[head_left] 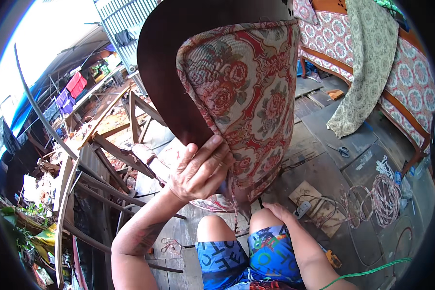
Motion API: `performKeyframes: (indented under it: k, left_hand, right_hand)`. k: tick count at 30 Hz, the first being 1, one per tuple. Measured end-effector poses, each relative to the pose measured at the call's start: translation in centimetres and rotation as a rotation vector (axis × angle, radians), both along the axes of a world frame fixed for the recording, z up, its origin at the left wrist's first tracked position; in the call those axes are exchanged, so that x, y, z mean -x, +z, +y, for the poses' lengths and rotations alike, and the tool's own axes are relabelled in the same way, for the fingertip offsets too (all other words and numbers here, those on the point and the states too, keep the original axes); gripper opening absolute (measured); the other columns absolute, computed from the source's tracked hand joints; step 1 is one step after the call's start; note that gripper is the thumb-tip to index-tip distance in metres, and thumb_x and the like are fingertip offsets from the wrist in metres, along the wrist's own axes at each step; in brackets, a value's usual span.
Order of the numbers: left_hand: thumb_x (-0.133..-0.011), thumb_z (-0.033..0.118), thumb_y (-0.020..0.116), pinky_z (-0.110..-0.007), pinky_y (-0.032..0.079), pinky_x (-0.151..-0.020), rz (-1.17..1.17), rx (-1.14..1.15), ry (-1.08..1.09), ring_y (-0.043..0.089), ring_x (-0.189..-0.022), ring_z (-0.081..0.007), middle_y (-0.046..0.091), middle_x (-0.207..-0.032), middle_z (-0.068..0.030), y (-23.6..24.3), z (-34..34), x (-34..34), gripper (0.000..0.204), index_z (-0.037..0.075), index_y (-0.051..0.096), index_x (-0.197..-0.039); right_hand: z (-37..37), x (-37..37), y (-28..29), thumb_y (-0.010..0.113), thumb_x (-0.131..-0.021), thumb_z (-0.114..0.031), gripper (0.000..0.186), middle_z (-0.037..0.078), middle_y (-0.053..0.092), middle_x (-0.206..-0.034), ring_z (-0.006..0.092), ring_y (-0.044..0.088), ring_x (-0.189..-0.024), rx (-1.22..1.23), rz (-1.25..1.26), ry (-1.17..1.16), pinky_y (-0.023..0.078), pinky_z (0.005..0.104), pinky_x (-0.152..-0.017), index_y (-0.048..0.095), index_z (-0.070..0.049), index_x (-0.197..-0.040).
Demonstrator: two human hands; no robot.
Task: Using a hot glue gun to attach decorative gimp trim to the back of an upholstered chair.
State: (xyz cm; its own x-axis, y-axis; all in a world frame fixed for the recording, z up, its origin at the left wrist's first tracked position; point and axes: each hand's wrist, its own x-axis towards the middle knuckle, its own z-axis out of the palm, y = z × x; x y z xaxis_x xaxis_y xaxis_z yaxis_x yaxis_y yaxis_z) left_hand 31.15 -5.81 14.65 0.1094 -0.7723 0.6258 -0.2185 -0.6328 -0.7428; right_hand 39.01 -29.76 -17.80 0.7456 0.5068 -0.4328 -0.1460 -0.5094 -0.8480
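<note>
Left hand (pixel 198 174), fingers nearly together, rests at the trim (pixel 199 105) of the chair (pixel 261 92); right hand (pixel 275 212), below the chair, fingers unclear. Best press evenly.

The worn board floor (pixel 319 169) carries a coil of patterned cord (pixel 390 199) and a wooden board (pixel 330 221). Scissors (pixel 343 152) lie farther ahead.
</note>
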Motion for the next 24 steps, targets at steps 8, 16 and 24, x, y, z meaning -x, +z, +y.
performKeyframes:
  k: [8,16,24]
  left_hand:
    - [-0.088,0.014,0.072,-0.046,0.033,-0.123,0.036,0.07,0.027,0.067,-0.126,-0.0223,0.073,-0.123,-0.0038,-0.3,-0.2,-0.2,0.015,0.015,0.078,-0.102]
    - [-0.082,0.016,0.082,-0.05,0.028,-0.126,0.044,0.05,0.017,0.068,-0.123,-0.0249,0.075,-0.112,-0.0036,0.4,0.4,-0.3,0.018,0.014,0.078,-0.1]
    - [-0.083,0.015,0.08,-0.05,0.028,-0.126,0.07,0.072,0.043,0.067,-0.125,-0.0247,0.076,-0.112,-0.0038,0.4,0.7,-0.2,0.018,0.014,0.078,-0.101]
  right_hand:
    - [-0.3,-1.6,-4.2,0.05,-0.095,-0.063,0.075,0.025,0.062,-0.141,0.0379,0.056,-0.136,-0.02,0.06,-0.02,0.038,0.0381,-0.115,0.064,-0.002,-0.138]
    - [-1.3,-0.6,-1.7,0.05,-0.094,-0.066,0.078,0.025,0.06,-0.144,0.037,0.053,-0.139,0.018,0.087,-0.1,0.037,0.0394,-0.116,0.065,-0.004,-0.138]
    - [-1.1,-0.4,-0.7,0.05,-0.093,-0.069,0.08,0.024,0.06,-0.144,0.0373,0.052,-0.14,0.038,0.055,-0.097,0.037,0.0408,-0.116,0.066,-0.005,-0.138]
